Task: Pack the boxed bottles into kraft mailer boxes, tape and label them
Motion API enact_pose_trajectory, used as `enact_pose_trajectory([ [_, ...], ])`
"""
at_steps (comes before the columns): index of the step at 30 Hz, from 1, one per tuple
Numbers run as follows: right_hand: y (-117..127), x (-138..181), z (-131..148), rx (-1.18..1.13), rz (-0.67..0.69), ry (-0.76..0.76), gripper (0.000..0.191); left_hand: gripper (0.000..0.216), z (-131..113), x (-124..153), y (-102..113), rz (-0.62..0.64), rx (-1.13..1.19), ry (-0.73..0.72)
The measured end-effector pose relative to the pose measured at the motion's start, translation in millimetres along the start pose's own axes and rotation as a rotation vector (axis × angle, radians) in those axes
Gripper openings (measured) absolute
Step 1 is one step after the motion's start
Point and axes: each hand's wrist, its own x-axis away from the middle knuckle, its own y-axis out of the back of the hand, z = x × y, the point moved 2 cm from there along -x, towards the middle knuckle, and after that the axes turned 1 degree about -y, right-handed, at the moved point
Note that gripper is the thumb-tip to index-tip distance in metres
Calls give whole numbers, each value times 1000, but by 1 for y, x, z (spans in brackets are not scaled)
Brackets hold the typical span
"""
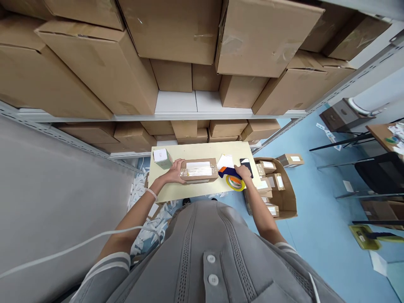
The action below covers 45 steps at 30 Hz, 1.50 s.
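Observation:
A small cardboard parcel [198, 170] with a white label lies on the pale yellow table [189, 191]. My left hand [175, 171] is pressed against the parcel's left end, fingers curled on it. My right hand [242, 171] grips a tape dispenser [232, 176] with a blue and orange handle and a yellow roll, set at the parcel's right end. A small pale green and white box [162, 158] stands at the table's far left. White paper [225, 161] and a black phone [246, 166] lie behind the dispenser.
An open carton [285, 198] of several labelled small parcels sits on the blue floor to the right of the table. Metal shelving [176, 115] stacked with large cardboard boxes rises behind the table. Paper scraps [139, 198] litter the floor on the left. Chairs and a desk stand at the far right.

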Motion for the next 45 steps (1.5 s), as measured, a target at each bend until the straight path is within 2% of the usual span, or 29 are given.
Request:
enact_pose_trajectory([
  [4, -5, 8, -14, -11, -68, -76, 57, 127, 0, 2, 0, 3, -1, -1],
  [7, 6, 3, -20, -124, -123, -89, 65, 126, -1, 2, 0, -6, 8, -9],
  [9, 19, 0, -14, -253, -154, 20, 69, 126, -2, 2, 0, -8, 13, -7],
  [11, 37, 1, 2, -409, -229, 221, 71, 127, -3, 2, 1, -4, 14, 7],
  [13, 57, 7, 28, -555, -319, 459, 69, 128, -6, 2, 1, 6, 13, 14],
  [15, 77, 16, 60, -633, -350, 680, 64, 128, -7, 3, 2, 14, 17, 11],
  [18, 108, 25, 114, -598, -395, 825, 58, 129, -7, 3, 2, 13, 36, 19],
  [20, 125, 26, 152, -458, -466, 910, 55, 129, -5, 2, 0, 7, 54, 33],
  [23, 143, 16, 206, -246, -606, 980, 52, 128, -3, 2, -2, 6, 60, 44],
  [25, 146, 5, 238, -178, -659, 1009, 49, 128, -3, 2, -2, 10, 58, 47],
  [28, 139, -11, 274, -110, -669, 1020, 45, 128, -3, 2, -2, 7, 62, 49],
  [31, 126, -20, 294, -64, -642, 1006, 42, 128, -4, 4, -2, 5, 66, 62],
  [35, 120, -21, 303, -75, -643, 977, 39, 131, -6, 5, -1, 10, 71, 68],
  [38, 123, -12, 294, -137, -720, 990, 42, 131, -7, 5, 2, 11, 73, 64],
  [41, 111, 2, 261, -228, -740, 985, 50, 133, -8, 6, 5, 11, 98, 50],
  [43, 86, 9, 225, -268, -659, 949, 54, 137, -8, 6, 3, -13, 139, 79],
  [45, 49, 14, 182, -302, -526, 850, 57, 139, -8, 8, -3, -111, 210, 143],
])
